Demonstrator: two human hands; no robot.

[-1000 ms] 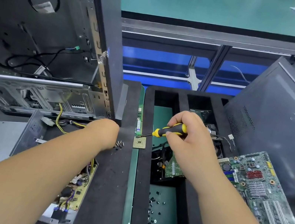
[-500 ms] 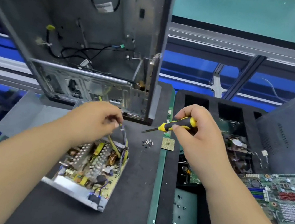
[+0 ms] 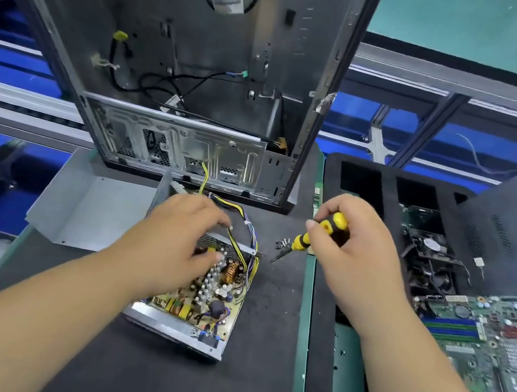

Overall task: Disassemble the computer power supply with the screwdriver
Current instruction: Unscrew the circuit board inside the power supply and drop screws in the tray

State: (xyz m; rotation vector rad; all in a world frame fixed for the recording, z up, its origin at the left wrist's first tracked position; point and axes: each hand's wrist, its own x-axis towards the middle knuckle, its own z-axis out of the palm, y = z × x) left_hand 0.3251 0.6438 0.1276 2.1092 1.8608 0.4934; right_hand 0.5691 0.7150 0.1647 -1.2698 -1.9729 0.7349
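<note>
The gutted steel computer case [image 3: 184, 57] stands upright at the back of the dark tabletop [image 3: 151, 379]. Just in front of it lies the open power supply [image 3: 200, 292], long axis running away from the person, crowded circuit board bared. The left hand [image 3: 174, 243] is nearer, curled over it, gripping the yellow-black wires [image 3: 241, 227]. The right hand [image 3: 351, 245] grips the rubbery yellow-black screwdriver [image 3: 308, 238], tip angled toward the supply.

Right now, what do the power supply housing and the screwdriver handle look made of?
Power supply housing: bare sheet metal, by its dull grey sheen and folded edges. Screwdriver handle: likely moulded plastic or rubber, smooth yellow with black bands; its dark shaft looks metal.
</note>
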